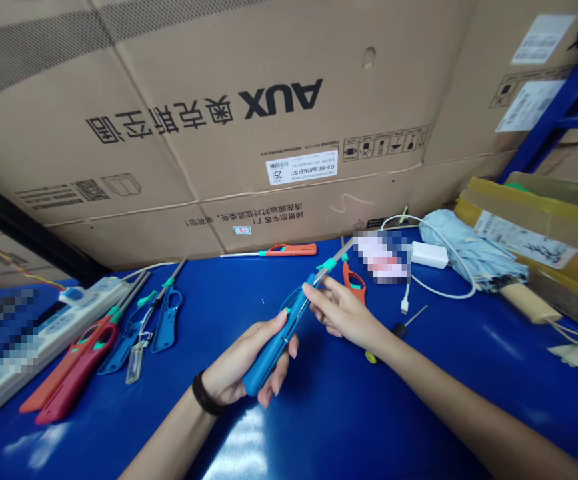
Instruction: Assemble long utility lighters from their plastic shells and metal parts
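A blue long-nosed lighter (275, 347) with a green collar and metal barrel is held slanting above the blue table. My left hand (251, 357), with a dark band at the wrist, is wrapped around its handle, thumb on top near a green part. Close to the collar, my right hand (341, 307) pinches the front of the casing. A gap shows along the casing's seam there. Behind my right hand lies an orange lighter (355, 283), partly hidden. A screwdriver (403, 327) rests beside my right forearm, its yellow end showing below.
At left lie an orange lighter (63, 373), a red lighter (79, 377), an opened blue lighter (167, 320) and a white power strip (43, 347). Another orange lighter (291, 249) lies by the cardboard wall (179, 160). A white charger (429, 255), folded umbrella (469, 247) and taped box (529, 233) stand right.
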### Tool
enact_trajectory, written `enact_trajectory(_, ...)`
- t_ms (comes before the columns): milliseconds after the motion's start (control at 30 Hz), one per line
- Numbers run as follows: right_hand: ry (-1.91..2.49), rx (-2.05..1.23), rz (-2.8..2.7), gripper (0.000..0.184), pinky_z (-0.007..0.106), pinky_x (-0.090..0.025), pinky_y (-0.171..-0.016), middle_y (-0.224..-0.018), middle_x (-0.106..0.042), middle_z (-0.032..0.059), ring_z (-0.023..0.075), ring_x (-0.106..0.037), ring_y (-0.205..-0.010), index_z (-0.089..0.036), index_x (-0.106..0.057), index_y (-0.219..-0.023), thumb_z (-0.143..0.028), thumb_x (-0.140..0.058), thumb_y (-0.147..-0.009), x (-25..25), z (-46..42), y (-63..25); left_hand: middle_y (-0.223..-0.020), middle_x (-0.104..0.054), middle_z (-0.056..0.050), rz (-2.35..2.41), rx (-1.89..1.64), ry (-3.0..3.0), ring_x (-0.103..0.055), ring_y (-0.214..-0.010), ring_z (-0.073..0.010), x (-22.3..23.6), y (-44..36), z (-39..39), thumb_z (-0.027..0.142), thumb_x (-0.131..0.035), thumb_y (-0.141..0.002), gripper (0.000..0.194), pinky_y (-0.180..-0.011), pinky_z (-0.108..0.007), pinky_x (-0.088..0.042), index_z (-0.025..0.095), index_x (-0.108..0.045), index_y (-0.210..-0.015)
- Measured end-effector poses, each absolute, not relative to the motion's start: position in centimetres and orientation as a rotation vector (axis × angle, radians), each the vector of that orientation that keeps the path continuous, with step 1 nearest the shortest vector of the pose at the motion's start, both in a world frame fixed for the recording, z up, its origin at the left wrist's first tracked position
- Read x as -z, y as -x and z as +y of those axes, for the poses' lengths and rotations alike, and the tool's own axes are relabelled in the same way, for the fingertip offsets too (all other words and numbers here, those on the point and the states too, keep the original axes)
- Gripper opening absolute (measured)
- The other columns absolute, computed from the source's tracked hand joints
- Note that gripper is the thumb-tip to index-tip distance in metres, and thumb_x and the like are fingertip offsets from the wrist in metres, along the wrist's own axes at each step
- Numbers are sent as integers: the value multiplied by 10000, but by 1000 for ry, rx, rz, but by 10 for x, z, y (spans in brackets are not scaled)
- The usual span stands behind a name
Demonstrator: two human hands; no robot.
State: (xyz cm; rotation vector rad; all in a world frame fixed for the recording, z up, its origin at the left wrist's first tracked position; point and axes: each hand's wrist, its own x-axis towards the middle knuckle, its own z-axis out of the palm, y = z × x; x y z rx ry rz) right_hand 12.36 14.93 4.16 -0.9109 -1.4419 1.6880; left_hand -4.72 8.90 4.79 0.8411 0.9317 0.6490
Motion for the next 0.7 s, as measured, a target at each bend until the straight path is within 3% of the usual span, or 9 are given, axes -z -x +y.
enact_trajectory(67,820,-1732,-1429,365,159,-339,-324,-600,-483,-54,53,-405,-417,-190,-544,-977,-490,-606,-780,-45,150,-126,-359,-538,6,924,-657,-854,-449,-222,-70,-47,49,89,614,-435,-836,518,-236,-114,-309,134,-581,-707)
enact_trajectory(233,663,-1793,-1394,372,199,-520,-444,-774,-562,7,96,-556,-594,-173,-623,-1025,-346,-699,-706,-48,151,-129,-362,-524,17,917,-690,-852,-431,-219,-67,-47,49,89,614,-411,-848,519,-241,-129,-316,138,-575,-720)
enact_trajectory(700,730,-1809,-1285,306,227,-585,-547,-741,-605,-14,89,-607,-598,-156,-620,-1001,-169,-647,-696,-42,150,-124,-387,-573,-7,940,-693,-873,-488,-252,-78,-45,44,88,577,-514,-815,473,-252,-111,-337,121,-587,-710)
